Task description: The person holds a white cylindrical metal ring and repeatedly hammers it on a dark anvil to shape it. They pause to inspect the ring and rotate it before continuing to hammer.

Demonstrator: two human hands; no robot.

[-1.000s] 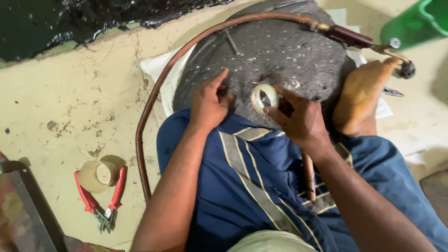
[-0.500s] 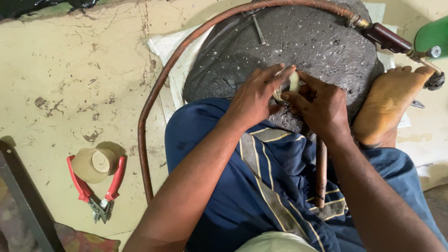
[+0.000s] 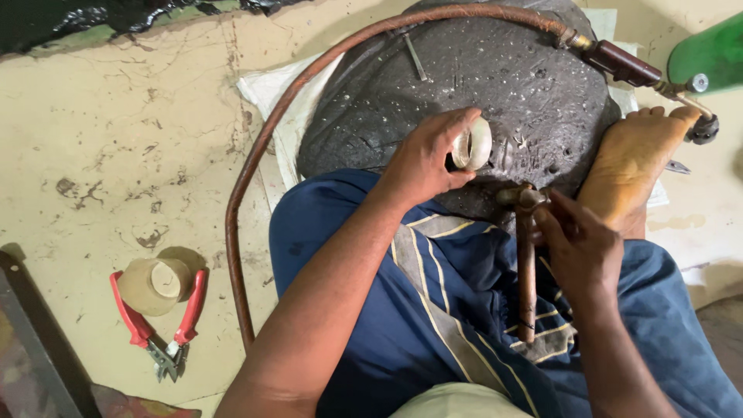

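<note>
On the lap: copper pipe [image 3: 527, 271], white tape roll [image 3: 472, 145].
Left hand [image 3: 422, 162] grasps the roll; right hand [image 3: 576, 244] pinches the pipe's fitting end.

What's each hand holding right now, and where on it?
The left hand pinches a white tape roll by its rim. The right hand holds a copper pipe near its top fitting end.

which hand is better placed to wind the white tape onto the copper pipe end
Left. The left hand already holds the white tape roll just above the copper pipe, while the right hand grips the pipe's fitting end, steadying it.
</note>
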